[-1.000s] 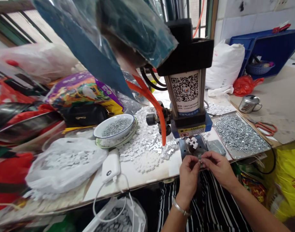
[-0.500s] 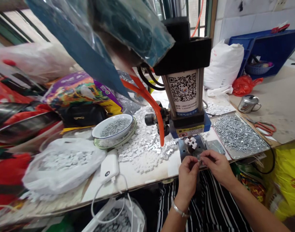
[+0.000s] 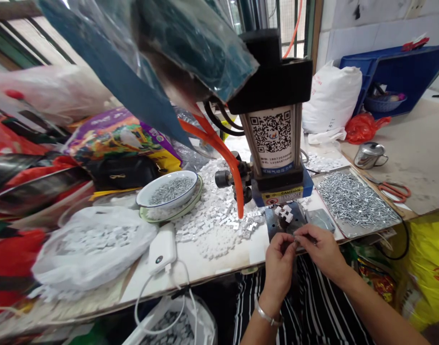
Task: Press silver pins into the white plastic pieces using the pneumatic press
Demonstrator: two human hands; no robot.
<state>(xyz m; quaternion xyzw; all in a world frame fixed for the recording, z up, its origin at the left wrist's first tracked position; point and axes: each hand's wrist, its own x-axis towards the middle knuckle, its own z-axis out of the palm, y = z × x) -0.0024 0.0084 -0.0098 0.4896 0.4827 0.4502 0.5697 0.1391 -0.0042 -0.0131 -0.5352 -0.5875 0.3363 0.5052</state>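
My left hand (image 3: 281,256) and my right hand (image 3: 318,247) meet at the table's front edge, just before the press. Both are closed in a pinch, fingertips touching or nearly so. Whatever small part sits between them is too hidden to name. Right behind my fingers is the dark metal base (image 3: 275,223) of the pneumatic press (image 3: 273,139), with a few white plastic pieces (image 3: 284,213) on it. Many more loose white pieces (image 3: 219,211) lie heaped to the left. On the right, a metal tray (image 3: 355,201) holds a mass of small silvery pins or screws.
An orange hose (image 3: 233,163) curves down beside the press. Left stand an enamel bowl (image 3: 194,184) of metal pins, a white power bank (image 3: 163,247) with a cable, and a plastic bag (image 3: 54,254) of white pieces. Scissors (image 3: 395,190) and a steel mug (image 3: 370,155) lie beyond the tray.
My right hand has shifted slightly left, bringing its fingertips closer to those of my left hand. The things on the table look the same.
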